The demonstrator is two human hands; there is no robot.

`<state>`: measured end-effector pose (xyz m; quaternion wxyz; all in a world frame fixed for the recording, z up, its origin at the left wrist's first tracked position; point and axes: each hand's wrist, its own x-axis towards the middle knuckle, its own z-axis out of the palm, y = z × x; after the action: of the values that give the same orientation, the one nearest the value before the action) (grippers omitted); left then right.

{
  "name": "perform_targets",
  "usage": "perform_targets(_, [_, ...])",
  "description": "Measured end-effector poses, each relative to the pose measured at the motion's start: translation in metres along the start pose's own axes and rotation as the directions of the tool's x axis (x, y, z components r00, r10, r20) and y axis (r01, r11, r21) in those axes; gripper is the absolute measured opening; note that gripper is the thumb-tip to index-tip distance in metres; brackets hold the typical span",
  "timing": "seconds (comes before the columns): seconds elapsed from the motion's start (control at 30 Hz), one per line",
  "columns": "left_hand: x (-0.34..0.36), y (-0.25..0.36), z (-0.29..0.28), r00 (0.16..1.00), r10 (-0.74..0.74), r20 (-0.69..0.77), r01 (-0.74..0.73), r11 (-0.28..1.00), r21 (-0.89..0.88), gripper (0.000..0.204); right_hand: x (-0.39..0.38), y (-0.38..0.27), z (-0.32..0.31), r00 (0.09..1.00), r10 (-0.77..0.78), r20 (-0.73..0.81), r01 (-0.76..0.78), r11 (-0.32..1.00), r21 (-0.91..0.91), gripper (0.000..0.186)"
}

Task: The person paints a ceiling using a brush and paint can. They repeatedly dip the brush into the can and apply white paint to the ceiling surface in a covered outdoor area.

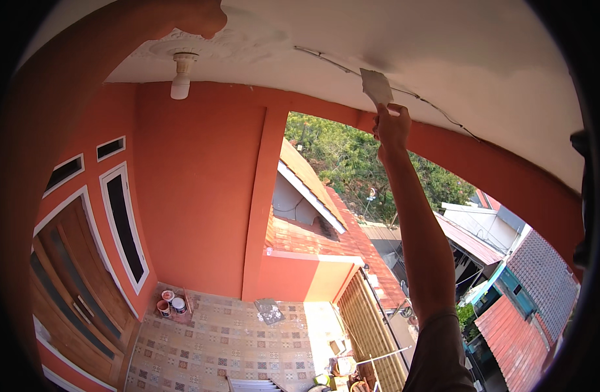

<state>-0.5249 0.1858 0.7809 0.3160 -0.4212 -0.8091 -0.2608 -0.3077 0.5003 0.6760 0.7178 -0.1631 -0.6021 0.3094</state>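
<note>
Raised toward the white ceiling (pixel 502 85), my right hand (pixel 393 127) pinches a flat greyish putty knife (pixel 376 86). Its broad blade points up beside a thin dark cable (pixel 437 108) that runs along the ceiling. A darker smudge shows on the ceiling just above the blade. My left hand (pixel 205 18) reaches up at the top edge, closed, and the frame cuts part of it off; whether anything is in it cannot be made out. Below that hand, a white light bulb (pixel 180 86) hangs in its holder from a moulded ceiling rose (pixel 173 47).
Orange walls (pixel 195 189) and a wooden double door (pixel 84 281) stand at the left. Far below on the patterned tile floor (pixel 215 333) are several paint buckets (pixel 169 302) and a grey sheet (pixel 269 311) with white bits. A ladder top (pixel 254 384) shows at the bottom. Roofs and trees lie beyond the opening.
</note>
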Motion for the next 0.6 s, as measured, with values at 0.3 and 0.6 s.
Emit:
perform_targets(0.3, [0.004,0.002,0.005,0.997,0.074,-0.005,-0.074,0.997,0.0,0.041,0.018,-0.006,0.052,0.999,0.017,0.048,-0.014,0.998,-0.062,0.028])
perform_targets(0.6, [0.004,-0.001,0.005,0.994,0.11,-0.011,-0.11,0.994,0.001,0.038,-0.017,-0.044,0.086,0.997,0.078,0.009,-0.078,0.984,0.159,0.031])
